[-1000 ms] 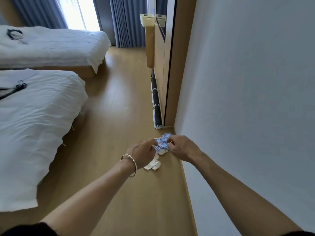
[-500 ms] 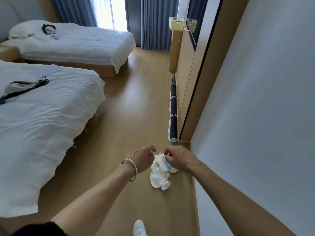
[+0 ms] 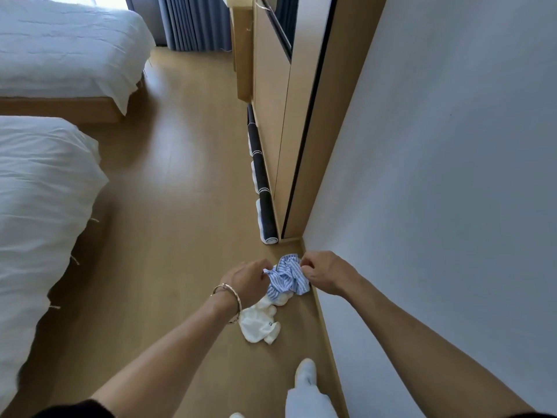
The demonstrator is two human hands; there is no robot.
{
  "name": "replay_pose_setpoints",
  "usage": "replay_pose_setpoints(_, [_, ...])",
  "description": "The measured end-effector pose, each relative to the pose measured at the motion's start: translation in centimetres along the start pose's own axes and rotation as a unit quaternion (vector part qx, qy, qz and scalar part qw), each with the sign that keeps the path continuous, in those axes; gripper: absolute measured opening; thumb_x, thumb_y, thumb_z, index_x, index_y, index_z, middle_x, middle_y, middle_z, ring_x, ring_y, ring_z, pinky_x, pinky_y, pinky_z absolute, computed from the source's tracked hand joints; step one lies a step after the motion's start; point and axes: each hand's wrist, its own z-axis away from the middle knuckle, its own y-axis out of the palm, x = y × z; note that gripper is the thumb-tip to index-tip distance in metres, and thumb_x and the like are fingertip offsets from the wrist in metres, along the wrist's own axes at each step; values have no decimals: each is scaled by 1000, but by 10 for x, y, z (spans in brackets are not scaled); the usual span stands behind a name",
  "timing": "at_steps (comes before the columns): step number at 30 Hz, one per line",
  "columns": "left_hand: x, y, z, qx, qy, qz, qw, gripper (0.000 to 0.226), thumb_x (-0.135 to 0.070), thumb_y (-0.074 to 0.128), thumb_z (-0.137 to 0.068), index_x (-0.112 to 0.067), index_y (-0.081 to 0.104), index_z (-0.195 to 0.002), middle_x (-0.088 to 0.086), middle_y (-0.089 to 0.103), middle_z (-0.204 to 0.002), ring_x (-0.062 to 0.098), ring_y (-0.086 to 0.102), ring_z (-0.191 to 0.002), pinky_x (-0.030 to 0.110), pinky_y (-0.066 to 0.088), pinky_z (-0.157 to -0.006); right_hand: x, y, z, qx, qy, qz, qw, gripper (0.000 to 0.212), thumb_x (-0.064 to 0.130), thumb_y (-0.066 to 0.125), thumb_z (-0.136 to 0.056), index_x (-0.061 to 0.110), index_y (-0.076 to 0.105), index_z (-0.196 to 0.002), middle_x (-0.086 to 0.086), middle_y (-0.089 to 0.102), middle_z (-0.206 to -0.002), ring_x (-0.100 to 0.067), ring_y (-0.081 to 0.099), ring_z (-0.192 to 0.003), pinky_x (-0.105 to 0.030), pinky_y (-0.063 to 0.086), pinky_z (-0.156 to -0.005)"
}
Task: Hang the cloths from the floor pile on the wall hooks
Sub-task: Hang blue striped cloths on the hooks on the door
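A crumpled blue-and-white striped cloth (image 3: pixel 286 277) hangs between my two hands, low over the wooden floor beside the white wall. My left hand (image 3: pixel 248 280), with a bracelet on its wrist, pinches the cloth's left edge. Its right edge is pinched by my right hand (image 3: pixel 327 274). Below them a white cloth (image 3: pixel 259 322) lies bunched on the floor. No wall hooks are in view.
The white wall (image 3: pixel 452 176) runs along the right. A wooden cabinet (image 3: pixel 271 116) stands ahead with dark rolled mats (image 3: pixel 266 212) at its foot. Two white beds (image 3: pixel 39 182) fill the left. My white shoe and trouser leg (image 3: pixel 306 384) are near the baseboard.
The striped cloth, bunched small against the white cloth half a second ago, is now pulled up and spread between both hands. The white cloth has stayed on the floor.
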Motion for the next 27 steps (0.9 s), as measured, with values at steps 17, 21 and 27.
replay_pose_setpoints(17, [29,34,-168,21,-213,107,971,38,-16,40,-91,-19,52,-127,6,66,-107,24,60,-96,24,37,-70,-27,-13,-243,175,-112,58,977,31,20,37,-96,4,63,-106,-13,64,-105,-28,59,-94,-39,49,-80])
replay_pose_setpoints(21, [42,56,-200,46,-244,119,961,41,-14,40,-90,-19,50,-129,7,65,-107,25,58,-98,25,36,-71,-46,19,-283,240,-108,69,962,28,15,37,-95,5,62,-86,-13,63,-89,-29,59,-87,-31,43,-64])
replay_pose_setpoints(27, [92,121,-246,109,-250,139,952,44,-10,39,-87,-16,49,-129,12,65,-99,32,60,-92,33,46,-71,-82,99,-336,298,-64,43,952,28,16,39,-95,10,63,-108,-10,64,-108,-24,58,-95,-32,44,-75])
